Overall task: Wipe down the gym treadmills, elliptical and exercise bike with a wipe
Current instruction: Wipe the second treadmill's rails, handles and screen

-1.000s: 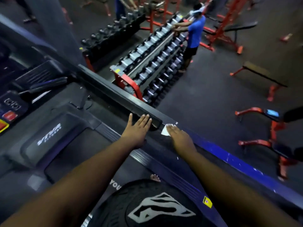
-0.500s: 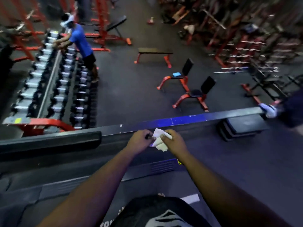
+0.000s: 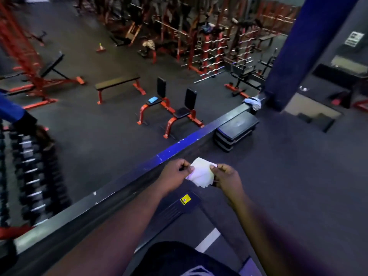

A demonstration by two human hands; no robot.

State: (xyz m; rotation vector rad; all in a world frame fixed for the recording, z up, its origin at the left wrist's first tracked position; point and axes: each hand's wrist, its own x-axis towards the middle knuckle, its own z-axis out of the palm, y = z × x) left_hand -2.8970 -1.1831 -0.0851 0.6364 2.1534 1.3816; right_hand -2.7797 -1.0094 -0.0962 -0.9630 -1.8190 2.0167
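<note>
Since a second ago our view swings right, off the treadmill console and dumbbell rack, and our hands leave the rail to lift the wipe between them. We see the gym floor [image 3: 111, 140] spread below, dark and mostly bare near us. A blue pillar [image 3: 302, 46] stands at the upper right. We stand behind the rail [image 3: 139, 176], which runs diagonally from lower left to the pillar, with a cloth [image 3: 253, 102] draped on its far end. Beyond it sit a flat bench [image 3: 117, 80] and two red-framed seats [image 3: 179, 114], one carrying a small blue item. Stacked black steps [image 3: 237, 126] rest just inside the rail. Below our arms lies the treadmill's deck end with its yellow sticker [image 3: 185, 200]. Our left hand [image 3: 175, 176] and right hand [image 3: 229, 176] hang just over the rail, each pinching one side of the white wipe [image 3: 202, 173], fingers closed on its edges, so that it spreads in the air between them.
</note>
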